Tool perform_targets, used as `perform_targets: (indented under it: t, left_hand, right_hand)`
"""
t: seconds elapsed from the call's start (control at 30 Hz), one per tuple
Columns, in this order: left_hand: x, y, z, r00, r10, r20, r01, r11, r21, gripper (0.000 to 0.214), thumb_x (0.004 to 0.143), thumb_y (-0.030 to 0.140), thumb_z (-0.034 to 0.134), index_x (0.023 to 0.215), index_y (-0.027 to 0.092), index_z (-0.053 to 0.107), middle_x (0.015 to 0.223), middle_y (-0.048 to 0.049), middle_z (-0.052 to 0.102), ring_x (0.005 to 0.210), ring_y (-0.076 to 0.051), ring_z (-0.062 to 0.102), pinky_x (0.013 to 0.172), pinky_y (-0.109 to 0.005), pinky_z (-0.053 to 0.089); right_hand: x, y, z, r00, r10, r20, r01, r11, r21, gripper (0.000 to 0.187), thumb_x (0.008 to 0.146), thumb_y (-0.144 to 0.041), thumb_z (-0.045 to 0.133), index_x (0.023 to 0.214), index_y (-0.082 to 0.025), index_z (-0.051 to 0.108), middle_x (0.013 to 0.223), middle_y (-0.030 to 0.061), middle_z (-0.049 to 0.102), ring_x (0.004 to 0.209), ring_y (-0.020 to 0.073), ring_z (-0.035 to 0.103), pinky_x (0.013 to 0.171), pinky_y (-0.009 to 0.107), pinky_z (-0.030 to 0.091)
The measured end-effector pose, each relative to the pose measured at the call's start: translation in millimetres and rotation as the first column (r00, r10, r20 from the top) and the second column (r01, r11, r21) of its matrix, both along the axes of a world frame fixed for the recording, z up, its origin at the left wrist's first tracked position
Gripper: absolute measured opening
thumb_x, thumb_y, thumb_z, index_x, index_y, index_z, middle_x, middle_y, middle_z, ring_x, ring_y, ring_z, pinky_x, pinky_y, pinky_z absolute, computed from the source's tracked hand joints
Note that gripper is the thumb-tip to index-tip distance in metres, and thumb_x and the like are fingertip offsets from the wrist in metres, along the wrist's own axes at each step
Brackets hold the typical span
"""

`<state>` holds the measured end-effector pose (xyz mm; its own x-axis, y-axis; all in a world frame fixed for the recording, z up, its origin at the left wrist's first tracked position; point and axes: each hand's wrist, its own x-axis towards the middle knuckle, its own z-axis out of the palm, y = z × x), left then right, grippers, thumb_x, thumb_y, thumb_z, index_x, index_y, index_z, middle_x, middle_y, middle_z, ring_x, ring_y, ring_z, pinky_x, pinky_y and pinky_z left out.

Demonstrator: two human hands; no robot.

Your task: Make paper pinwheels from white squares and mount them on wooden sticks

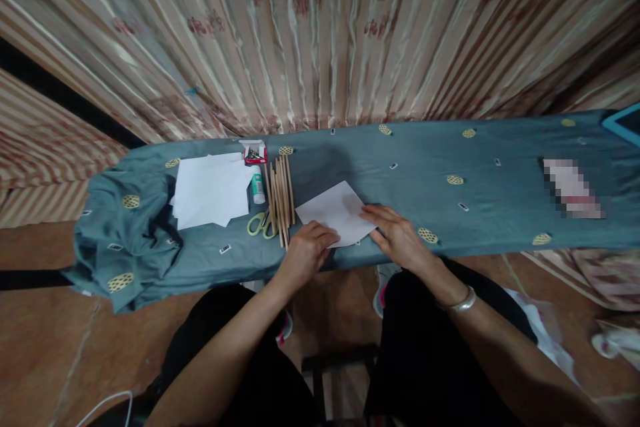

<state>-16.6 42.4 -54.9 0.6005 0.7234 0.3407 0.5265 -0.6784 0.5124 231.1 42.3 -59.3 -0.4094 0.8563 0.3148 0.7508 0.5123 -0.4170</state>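
Folding, it seems, the white paper [334, 210] near the surface's [425, 153] front edge; left hand [311, 245] bunched, pinch unclear, right hand [396, 232] spread beside the paper's right corner. Next move probably calls for careful alignment.

Pleated patterned curtain [310, 47] behind, teal pineapple-print cloth [420, 147], pixelated object [573, 188] on its right side, brown floor [45, 340] below

paper [333, 212]: white | sticks [281, 197]: tan | cloth [420, 150]: blue-green, yellow pineapple print | curtain [310, 47]: beige, reddish motifs
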Motion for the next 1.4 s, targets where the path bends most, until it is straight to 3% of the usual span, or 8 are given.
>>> perform_targets:
  t: [0.3,0.63,0.8,0.93,1.07,1.2,1.3,1.4]
  left_hand:
    - [-9.8,-15.2,0.6,0.995,-0.04,-0.092,0.042,0.999,0.021,0.026,0.086,0.012,0.06,0.111,0.016,0.065,0.11,-0.0107,0.071,0.101,-0.023,0.064,0.087,-0.04,0.056]
    - [-18.7,-23.3,1.8,0.996,-0.055,-0.066,0.058,0.998,0.037,0.025,0.091,0.013,0.054,0.113,0.016,0.066,0.112,-0.011,0.071,0.104,-0.021,0.064,0.088,-0.04,0.057]
    - [-15.8,-24.2,3.4,0.994,-0.066,-0.089,0.073,0.994,0.08,0.025,0.093,0.015,0.052,0.113,0.016,0.066,0.108,-0.0106,0.073,0.102,-0.021,0.065,0.086,-0.039,0.058]
    - [-16.1,-21.9,4.0,0.994,-0.055,-0.097,0.069,0.988,0.141,0.023,0.092,0.014,0.053,0.111,0.014,0.067,0.108,-0.0099,0.073,0.097,-0.021,0.064,0.083,-0.036,0.058]
    - [-19.8,-9.1,1.4,0.995,0.01,-0.098,0.009,0.981,0.192,0.02,0.092,0.013,0.053,0.105,0.014,0.069,0.105,-0.0089,0.074,0.089,-0.02,0.062,0.076,-0.033,0.056]
    - [-17.6,-1.2,2.3,0.991,0.094,-0.095,-0.069,0.968,0.241,0.02,0.091,0.015,0.056,0.107,0.015,0.068,0.109,-0.0093,0.073,0.098,-0.023,0.06,0.083,-0.038,0.053]
    - [-10.5,-7.0,5.4,0.989,0.008,-0.15,0.027,0.973,0.231,0.022,0.091,0.018,0.057,0.111,0.016,0.066,0.111,-0.0089,0.073,0.099,-0.024,0.062,0.08,-0.038,0.051]
    - [-4.9,-14.5,6.6,0.983,-0.058,-0.172,0.096,0.97,0.225,0.018,0.092,0.017,0.055,0.106,0.016,0.067,0.106,-0.0076,0.074,0.093,-0.023,0.064,0.073,-0.036,0.049]
  right_hand:
    - [15.6,-33.7,9.5,0.999,0.024,-0.038,-0.025,0.999,-0.028,0.022,0.095,-0.024,0.051,0.105,-0.02,0.071,0.112,0.0103,0.073,0.103,0.0248,0.068,0.092,0.047,0.057]
    - [28.1,-38.2,11.2,0.998,0.027,-0.049,-0.033,0.991,-0.128,0.032,0.09,-0.02,0.057,0.12,-0.022,0.065,0.127,0.0094,0.067,0.118,0.0256,0.061,0.1,0.049,0.052]
    - [18.6,-39.5,13.6,0.999,0.043,-0.003,-0.043,0.995,-0.095,0.035,0.089,-0.029,0.063,0.123,-0.02,0.063,0.133,0.0114,0.062,0.122,0.0281,0.058,0.103,0.052,0.05]
    - [18.8,-38.3,18.6,0.999,0.043,-0.002,-0.043,0.998,-0.048,0.024,0.094,-0.023,0.053,0.113,-0.019,0.066,0.127,0.0114,0.066,0.116,0.0271,0.061,0.099,0.05,0.053]
    - [14.3,-43.8,32.1,0.998,0.046,-0.048,-0.044,0.998,0.055,0.02,0.093,-0.016,0.052,0.105,-0.018,0.068,0.115,0.0111,0.072,0.105,0.0246,0.065,0.091,0.045,0.057]
    - [-1.6,-55.4,41.2,0.99,0.135,-0.038,-0.129,0.982,0.136,0.023,0.092,-0.014,0.053,0.108,-0.02,0.069,0.111,0.0085,0.074,0.102,0.0229,0.067,0.088,0.042,0.059]
    - [-7.1,-57.8,37.3,0.986,0.164,-0.013,-0.162,0.983,0.087,0.027,0.092,-0.013,0.05,0.11,-0.02,0.068,0.11,0.0078,0.074,0.102,0.0223,0.068,0.087,0.04,0.059]
    - [-0.4,-50.3,27.6,0.993,0.117,-0.009,-0.117,0.992,-0.048,0.033,0.09,-0.015,0.052,0.12,-0.02,0.065,0.125,0.0105,0.068,0.116,0.0257,0.062,0.097,0.047,0.054]
